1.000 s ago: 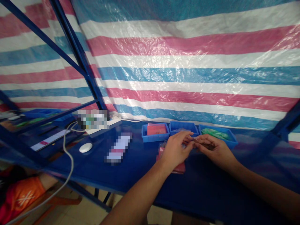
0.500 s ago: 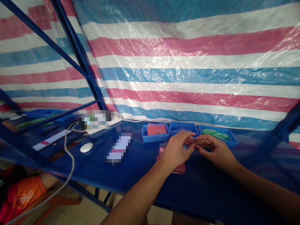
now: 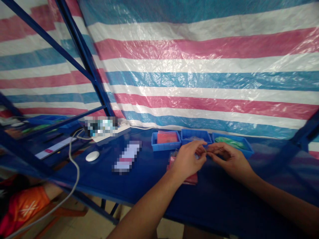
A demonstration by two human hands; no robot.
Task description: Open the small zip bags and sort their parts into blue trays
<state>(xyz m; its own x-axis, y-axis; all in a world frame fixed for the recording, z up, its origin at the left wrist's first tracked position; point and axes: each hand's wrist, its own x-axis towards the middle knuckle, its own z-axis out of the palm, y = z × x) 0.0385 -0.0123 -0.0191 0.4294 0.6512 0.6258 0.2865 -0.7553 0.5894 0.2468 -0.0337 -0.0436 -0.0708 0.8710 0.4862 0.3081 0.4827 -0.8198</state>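
Observation:
My left hand [image 3: 188,160] and my right hand [image 3: 228,160] meet fingertip to fingertip just above the blue table [image 3: 139,179], both pinched on a tiny item [image 3: 205,151] too small to make out. Under my left hand lies a stack of red cards in clear wrap [image 3: 191,178]. Just beyond the hands stand three small blue trays: one with red cards [image 3: 165,140], a middle one [image 3: 195,135], and one with green pieces [image 3: 233,143].
A white round puck [image 3: 92,156], a blurred flat pack [image 3: 126,156] and a white power strip [image 3: 109,132] with a white cable [image 3: 73,169] lie at the left. Blue frame bars [image 3: 82,56] rise there. A striped tarp [image 3: 199,73] closes the back. Someone in orange [image 3: 25,207] sits lower left.
The hands have barely shifted; the fingertips have drawn slightly closer together around the small item.

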